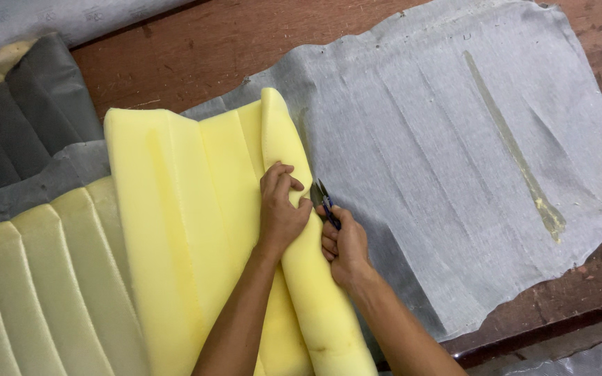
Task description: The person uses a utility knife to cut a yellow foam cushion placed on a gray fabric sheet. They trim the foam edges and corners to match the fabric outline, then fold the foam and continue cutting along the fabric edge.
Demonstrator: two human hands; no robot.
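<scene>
While hands point(315, 226) grip foam point(196, 209), scissors point(323, 200)

Foam, cloth and worn wood

Matt, spongy yellow foam point(196, 209); at three o'clock, grey woven cloth point(440, 139), creased; rough reddish wooden table point(203, 49); scissors point(323, 202), dark metal blades.

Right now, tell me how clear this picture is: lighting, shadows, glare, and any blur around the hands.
Head view: soft, even light, no glare; the yellow foam looks bright but its seams stay readable. Head view: only faint shadows, beside the right hand on the grey fabric. Head view: the left hand and the small scissors are sharp; the wooden table shows no motion blur.
</scene>
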